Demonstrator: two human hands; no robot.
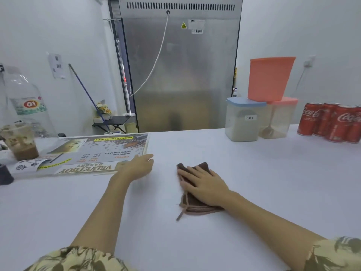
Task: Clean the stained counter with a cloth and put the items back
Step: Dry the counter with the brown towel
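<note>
My right hand lies flat, fingers spread, palm pressed down on the brown cloth, which sits folded on the white counter about mid-width, nearer the front edge than the back. No pinch, just weight on top. A loose string of the cloth trails toward the front edge.

My left hand rests open and relaxed, gripping nothing, fingertips on the right edge of the laminated menu that lies along the left part of the counter.

No stain is clear to me around the cloth; the surface reads plain white, so I can't tell where the dirt is.

Step in hand, I judge: wiping. To do it well I'd keep the palm flat and the cloth bunched under it, and sweep in overlapping passes. I'd mind the string so it doesn't drag. The left hand steadies the menu or slides it off to expose the surface beneath.

Watch the iced coffee cup at the far left edge and the cola cans at the back right corner. The latte tub sits well apart.
</note>
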